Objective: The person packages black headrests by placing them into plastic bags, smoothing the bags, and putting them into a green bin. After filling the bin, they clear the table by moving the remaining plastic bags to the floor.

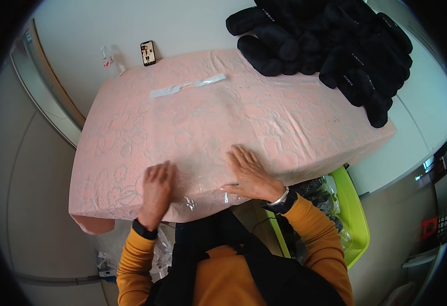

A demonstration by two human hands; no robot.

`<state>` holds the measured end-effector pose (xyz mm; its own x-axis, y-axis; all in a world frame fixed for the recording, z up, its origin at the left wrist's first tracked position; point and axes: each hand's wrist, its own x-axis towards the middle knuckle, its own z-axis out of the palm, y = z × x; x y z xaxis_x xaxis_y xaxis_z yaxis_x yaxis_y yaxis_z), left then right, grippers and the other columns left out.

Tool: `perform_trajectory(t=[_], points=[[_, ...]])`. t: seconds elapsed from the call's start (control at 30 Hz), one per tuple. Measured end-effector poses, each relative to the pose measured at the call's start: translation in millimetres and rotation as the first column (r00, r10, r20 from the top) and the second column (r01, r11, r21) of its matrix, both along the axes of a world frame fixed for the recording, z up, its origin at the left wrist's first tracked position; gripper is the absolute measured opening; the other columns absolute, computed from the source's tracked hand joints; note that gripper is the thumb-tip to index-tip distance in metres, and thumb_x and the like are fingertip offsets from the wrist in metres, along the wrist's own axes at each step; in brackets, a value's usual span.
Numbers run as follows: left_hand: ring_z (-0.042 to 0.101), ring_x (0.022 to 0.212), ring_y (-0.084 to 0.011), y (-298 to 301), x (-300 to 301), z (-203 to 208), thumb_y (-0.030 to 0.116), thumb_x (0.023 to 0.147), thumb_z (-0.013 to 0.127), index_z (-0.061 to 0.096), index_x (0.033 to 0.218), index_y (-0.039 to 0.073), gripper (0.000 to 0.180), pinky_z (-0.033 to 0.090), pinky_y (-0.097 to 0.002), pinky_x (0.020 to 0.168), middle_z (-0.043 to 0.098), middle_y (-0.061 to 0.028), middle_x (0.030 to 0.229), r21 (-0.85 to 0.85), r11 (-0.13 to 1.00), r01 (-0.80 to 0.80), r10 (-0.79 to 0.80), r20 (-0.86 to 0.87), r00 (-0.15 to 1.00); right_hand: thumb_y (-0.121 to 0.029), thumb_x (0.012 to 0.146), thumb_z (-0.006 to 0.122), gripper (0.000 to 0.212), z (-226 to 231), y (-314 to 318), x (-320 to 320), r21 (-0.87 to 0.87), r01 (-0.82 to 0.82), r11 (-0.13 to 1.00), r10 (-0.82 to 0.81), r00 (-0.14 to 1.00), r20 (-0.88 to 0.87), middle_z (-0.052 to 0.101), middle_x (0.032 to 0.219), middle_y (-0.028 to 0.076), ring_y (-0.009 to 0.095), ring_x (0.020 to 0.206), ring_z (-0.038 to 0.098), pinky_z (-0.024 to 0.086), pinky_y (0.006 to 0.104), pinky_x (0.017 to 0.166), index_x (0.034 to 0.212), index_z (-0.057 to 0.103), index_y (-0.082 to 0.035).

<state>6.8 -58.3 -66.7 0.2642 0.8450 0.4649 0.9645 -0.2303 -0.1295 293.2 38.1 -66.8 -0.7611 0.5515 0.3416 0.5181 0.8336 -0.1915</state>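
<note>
A clear plastic bag (199, 133) lies flat on the table, with a white strip (188, 85) across its far end. Its near end glints at the table's front edge. At the bag's near left side, my left hand (159, 184) is closed, its fingers bent and drawn together on the film. My right hand (251, 175) rests flat on the bag's near right part, palm down, fingers stretched out and the thumb apart.
A pink patterned cloth (115, 153) covers the table. Black padded, tube-like items (330, 48) are heaped at the far right. Against the wall stand a phone (148, 53) and a clear bottle (109, 61). Below the right edge is a lime-green bin (355, 214) holding dark, plastic-wrapped items.
</note>
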Motion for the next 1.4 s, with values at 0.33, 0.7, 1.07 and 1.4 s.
perform_trajectory(t=[0.33, 0.7, 1.07, 1.4], points=[[0.037, 0.138, -0.0354, -13, -2, 37, 0.012, 0.081, 0.069, 0.045, 0.140, 0.002, 0.065, 0.028, -0.0469, 0.115, 0.042, -0.0175, 0.147, -0.170, 0.982, 0.080, -0.031, 0.270, 0.962, -0.042, 0.094, 0.057, 0.075, 40, -2, 10, -0.235, -0.094, 0.967, 0.078, 0.994, -0.078, 0.029, 0.150, 0.031, 0.044, 0.142, 0.026, 0.022, 0.0504, 0.116, 0.143, 0.032, 0.009], [0.022, 0.146, -0.0399, 6, 31, -7, 0.063, 0.090, 0.050, 0.027, 0.148, -0.007, 0.093, 0.016, -0.0522, 0.118, 0.025, -0.0260, 0.155, -0.317, 0.945, 0.079, -0.056, 0.079, 0.995, -0.044, 0.098, 0.049, 0.076, 2, 2, 25, -0.029, -0.017, 0.999, 0.021, 0.989, 0.144, 0.021, 0.157, 0.025, 0.037, 0.147, 0.019, 0.017, 0.0483, 0.118, 0.150, 0.022, 0.006], [0.026, 0.144, -0.0403, -64, -30, 7, 0.067, 0.089, 0.048, 0.028, 0.147, -0.007, 0.096, 0.018, -0.0517, 0.118, 0.028, -0.0253, 0.154, -0.359, 0.933, -0.026, 0.082, 0.141, 0.987, -0.044, 0.097, 0.050, 0.077, 1, -24, 43, -0.088, -0.071, 0.994, 0.079, 0.992, 0.095, 0.024, 0.156, 0.024, 0.037, 0.146, 0.021, 0.016, 0.0476, 0.119, 0.149, 0.024, 0.006], [0.043, 0.131, -0.0386, -62, 15, 76, 0.040, 0.091, 0.062, 0.046, 0.135, -0.004, 0.064, 0.030, -0.0531, 0.111, 0.047, -0.0214, 0.140, -0.367, 0.930, -0.005, 0.058, 0.132, 0.990, -0.037, 0.094, 0.057, 0.074, 29, -3, 37, -0.055, -0.107, 0.993, 0.101, 0.991, -0.093, 0.029, 0.152, 0.027, 0.039, 0.143, 0.027, 0.022, 0.0488, 0.117, 0.146, 0.028, 0.008]])
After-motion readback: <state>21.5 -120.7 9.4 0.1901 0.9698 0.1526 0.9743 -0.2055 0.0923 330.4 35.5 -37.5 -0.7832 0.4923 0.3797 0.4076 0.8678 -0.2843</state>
